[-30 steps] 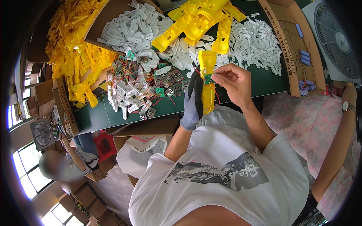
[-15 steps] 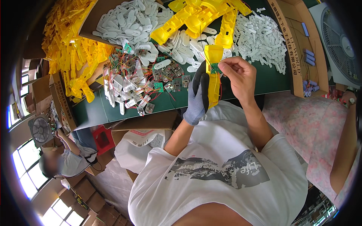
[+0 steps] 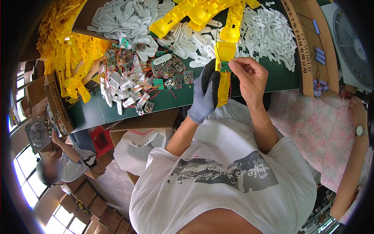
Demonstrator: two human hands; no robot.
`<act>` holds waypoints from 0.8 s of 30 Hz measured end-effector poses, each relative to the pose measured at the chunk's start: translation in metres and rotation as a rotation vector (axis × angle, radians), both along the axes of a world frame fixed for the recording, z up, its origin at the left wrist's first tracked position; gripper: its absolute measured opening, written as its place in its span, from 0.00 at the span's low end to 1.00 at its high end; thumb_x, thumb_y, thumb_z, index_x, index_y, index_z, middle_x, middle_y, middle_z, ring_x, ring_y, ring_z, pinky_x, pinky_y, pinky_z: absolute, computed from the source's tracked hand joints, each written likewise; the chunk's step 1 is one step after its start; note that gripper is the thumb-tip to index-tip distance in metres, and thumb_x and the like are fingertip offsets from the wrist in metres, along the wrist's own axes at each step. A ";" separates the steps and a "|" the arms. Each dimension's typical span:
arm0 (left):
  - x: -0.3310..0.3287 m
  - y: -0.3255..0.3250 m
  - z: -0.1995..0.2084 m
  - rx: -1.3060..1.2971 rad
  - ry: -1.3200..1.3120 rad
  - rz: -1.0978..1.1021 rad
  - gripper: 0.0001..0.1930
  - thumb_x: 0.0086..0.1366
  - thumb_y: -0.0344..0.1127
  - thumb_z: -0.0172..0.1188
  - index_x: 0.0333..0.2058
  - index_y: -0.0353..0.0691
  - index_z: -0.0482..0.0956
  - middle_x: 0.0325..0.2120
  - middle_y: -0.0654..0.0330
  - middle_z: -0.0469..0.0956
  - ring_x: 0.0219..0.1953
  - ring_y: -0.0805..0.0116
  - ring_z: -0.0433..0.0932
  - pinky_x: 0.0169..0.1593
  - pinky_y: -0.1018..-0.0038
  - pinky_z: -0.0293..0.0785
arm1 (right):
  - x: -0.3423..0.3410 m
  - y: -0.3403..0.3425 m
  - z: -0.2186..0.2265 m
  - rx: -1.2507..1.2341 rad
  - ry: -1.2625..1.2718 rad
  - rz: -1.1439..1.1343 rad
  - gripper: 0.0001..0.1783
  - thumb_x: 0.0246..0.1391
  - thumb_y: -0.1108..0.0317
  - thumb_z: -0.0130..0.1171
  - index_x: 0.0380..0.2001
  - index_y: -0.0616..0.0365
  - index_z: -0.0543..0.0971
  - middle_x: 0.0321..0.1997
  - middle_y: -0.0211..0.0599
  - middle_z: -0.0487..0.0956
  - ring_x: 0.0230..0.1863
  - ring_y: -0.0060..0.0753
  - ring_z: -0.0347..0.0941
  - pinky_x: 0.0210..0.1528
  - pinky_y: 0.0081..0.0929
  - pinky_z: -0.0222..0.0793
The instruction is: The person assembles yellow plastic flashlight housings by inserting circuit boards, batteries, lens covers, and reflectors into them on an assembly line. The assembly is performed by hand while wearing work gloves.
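Observation:
My left hand, in a grey glove with dark fingers, is closed round a long yellow plastic housing, held upright in front of my chest. A small green circuit board lies against the upper part of this housing. The thumb and index finger of my bare right hand pinch the board's right edge. A thin dark wire rises from near the board, and a red wire hangs beside the housing. The board's underside and the far side of the housing are hidden.
Circuit boards with red wires and white plastic pieces are heaped at left. Yellow housings lie ahead, small white parts beyond my right hand. A cardboard tray holds blue cylindrical cells. Another person's arm is at right.
My right hand has shifted slightly right, still at the circuit board. The housing has turned a little, showing more of its upper end. The view has moved, so the left heaps appear farther left.

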State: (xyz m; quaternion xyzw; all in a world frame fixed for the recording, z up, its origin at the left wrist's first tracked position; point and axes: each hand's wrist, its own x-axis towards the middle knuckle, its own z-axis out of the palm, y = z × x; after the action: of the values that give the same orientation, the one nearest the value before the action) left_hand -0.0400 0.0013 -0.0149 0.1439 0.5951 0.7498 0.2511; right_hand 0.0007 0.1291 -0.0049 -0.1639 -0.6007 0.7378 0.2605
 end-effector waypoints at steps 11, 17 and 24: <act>0.001 0.002 -0.002 0.020 -0.035 0.177 0.13 0.67 0.32 0.44 0.46 0.30 0.67 0.33 0.59 0.73 0.32 0.77 0.70 0.36 0.79 0.69 | 0.006 0.003 0.007 0.123 -0.160 0.055 0.10 0.57 0.67 0.56 0.30 0.65 0.76 0.24 0.29 0.76 0.24 0.13 0.69 0.28 0.14 0.66; -0.001 0.001 -0.002 -0.081 0.137 0.156 0.12 0.68 0.32 0.43 0.46 0.31 0.68 0.30 0.58 0.73 0.30 0.77 0.68 0.35 0.78 0.69 | 0.004 0.005 0.010 0.504 -0.286 0.250 0.10 0.58 0.65 0.52 0.31 0.63 0.71 0.21 0.36 0.73 0.20 0.24 0.67 0.25 0.23 0.63; -0.003 0.001 -0.005 -0.082 0.068 0.149 0.10 0.68 0.31 0.41 0.40 0.32 0.68 0.24 0.59 0.72 0.25 0.78 0.67 0.28 0.77 0.67 | 0.001 0.004 0.008 0.526 -0.282 0.324 0.09 0.60 0.66 0.48 0.33 0.61 0.66 0.22 0.42 0.72 0.22 0.34 0.68 0.28 0.28 0.64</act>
State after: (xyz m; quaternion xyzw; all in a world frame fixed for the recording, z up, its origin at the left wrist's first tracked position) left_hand -0.0429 0.0023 -0.0203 0.1142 0.6426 0.7360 0.1799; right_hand 0.0018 0.1330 0.0027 -0.0942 -0.8188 0.5596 0.0875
